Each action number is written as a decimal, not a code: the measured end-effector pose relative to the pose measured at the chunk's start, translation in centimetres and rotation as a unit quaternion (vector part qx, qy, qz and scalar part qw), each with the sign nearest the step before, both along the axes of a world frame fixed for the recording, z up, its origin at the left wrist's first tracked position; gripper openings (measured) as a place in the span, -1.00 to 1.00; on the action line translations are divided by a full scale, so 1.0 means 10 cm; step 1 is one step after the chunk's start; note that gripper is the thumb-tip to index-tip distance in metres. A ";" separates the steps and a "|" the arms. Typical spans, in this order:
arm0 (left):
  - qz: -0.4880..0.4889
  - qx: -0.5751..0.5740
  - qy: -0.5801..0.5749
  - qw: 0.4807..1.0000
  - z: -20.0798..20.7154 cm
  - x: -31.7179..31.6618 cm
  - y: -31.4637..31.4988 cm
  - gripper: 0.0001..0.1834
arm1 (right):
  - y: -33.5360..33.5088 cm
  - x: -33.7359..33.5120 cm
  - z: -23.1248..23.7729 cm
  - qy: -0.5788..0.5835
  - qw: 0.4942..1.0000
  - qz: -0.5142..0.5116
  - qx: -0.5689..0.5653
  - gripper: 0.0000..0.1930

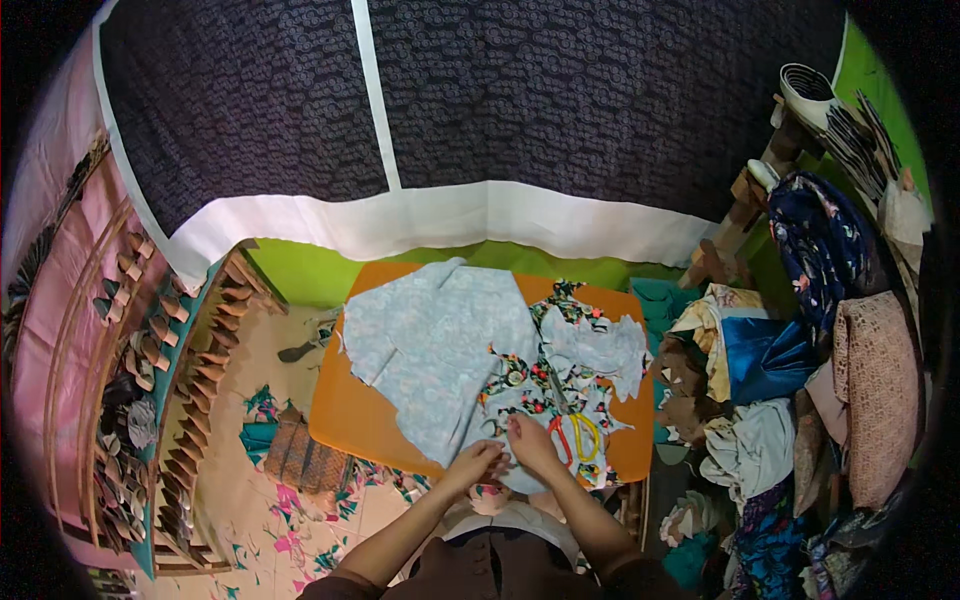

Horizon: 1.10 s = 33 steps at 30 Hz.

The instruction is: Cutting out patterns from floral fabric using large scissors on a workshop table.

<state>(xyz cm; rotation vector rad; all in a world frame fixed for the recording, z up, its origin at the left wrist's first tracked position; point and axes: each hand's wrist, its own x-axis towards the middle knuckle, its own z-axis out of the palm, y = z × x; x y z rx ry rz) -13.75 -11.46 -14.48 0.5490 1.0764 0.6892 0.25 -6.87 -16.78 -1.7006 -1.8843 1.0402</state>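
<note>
A large piece of pale blue-grey cloth (435, 320), apparently wrong side up, covers much of the orange table (365, 415). Its lower edge comes toward me, where my left hand (478, 462) and my right hand (533, 445) are close together. Both hands have curled fingers and seem to pinch the cloth's near edge; the fingertips are small and partly hidden. Just right of my right hand lie scissors with one red and one yellow handle (585, 437). They rest on black floral cut pieces (515, 370) with pale undersides.
Wooden racks of shoes (205, 380) stand at the left. A brown patterned bundle (300, 450) and scattered scraps (290, 520) lie on the floor. Piled fabrics, including a blue satin piece (765, 355), crowd the right side. A dark patterned curtain (600, 110) hangs behind the table.
</note>
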 end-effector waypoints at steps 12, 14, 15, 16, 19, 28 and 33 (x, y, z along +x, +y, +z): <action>-0.041 0.143 0.123 0.981 -0.71 1.11 0.07 -0.67 | -0.28 0.88 -0.19 -0.245 0.963 0.064 0.093 -0.36; -0.014 0.152 0.130 0.980 -0.59 1.15 -0.02 -0.68 | -0.26 0.95 -0.27 -0.155 0.982 0.028 0.103 -0.34; -0.004 0.147 0.132 0.980 -0.60 1.16 -0.05 -0.68 | -0.21 1.02 -0.30 -0.152 0.982 0.038 0.102 -0.33; 0.032 0.159 0.153 0.975 -0.64 1.14 -0.10 -0.67 | -0.21 1.04 -0.29 -0.147 0.982 0.056 0.100 -0.33; 0.103 0.182 0.192 0.959 -0.75 1.03 -0.17 -0.67 | -0.10 1.11 -0.29 -0.115 0.991 0.043 0.045 -0.31; 0.272 0.170 0.297 0.900 -0.54 0.39 -0.50 -0.73 | 0.11 1.11 0.06 -0.134 0.982 0.091 -0.098 -0.13; 0.314 0.177 0.330 0.872 -0.55 0.31 -0.55 -0.76 | 0.14 1.27 -0.36 0.113 0.986 0.037 -0.119 -0.23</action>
